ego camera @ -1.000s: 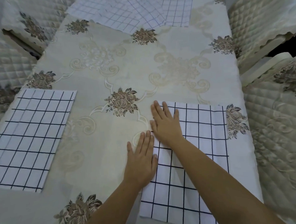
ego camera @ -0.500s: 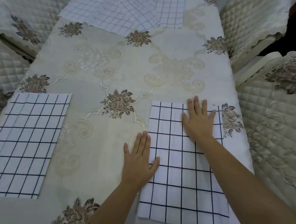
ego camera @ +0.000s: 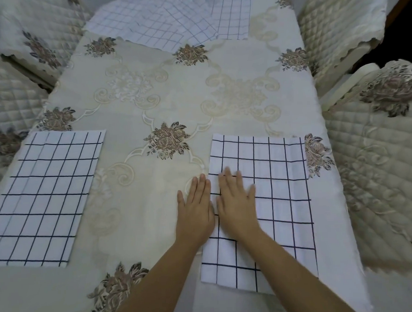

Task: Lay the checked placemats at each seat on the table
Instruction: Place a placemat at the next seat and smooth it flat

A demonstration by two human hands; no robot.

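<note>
Head view, the only one supplied. Two checked mats are lying flat on the tablecloth [ego camera: 149, 99]: the left placemat [ego camera: 45, 197] at the middle-left edge of the frame and the lower-right placemat [ego camera: 277, 166] at the lower right, each beside a quilted chair.

The left hand [ego camera: 196, 211] is lying flat with straight fingers, mostly on the cloth and just touching the lower-right placemat's left edge. It is holding nothing. The right hand [ego camera: 236, 202] is pressing palm-down on that mat, fingers extended, gripping nothing (its fingertips are blurring slightly). Judged from this, the second mat is being smoothed rather than placed.

A heap of placemats [ego camera: 169, 21] is waiting at the top centre, overlapping at odd angles. The quilted chairs [ego camera: 341, 17] at the upper left and upper right are showing no mat in front of them, so roughly half the task appears outstanding.

The count of mats in the heap is not determinable. The left placemat is running off the frame's left edge, and the table's near and far ends are being cut off.
</note>
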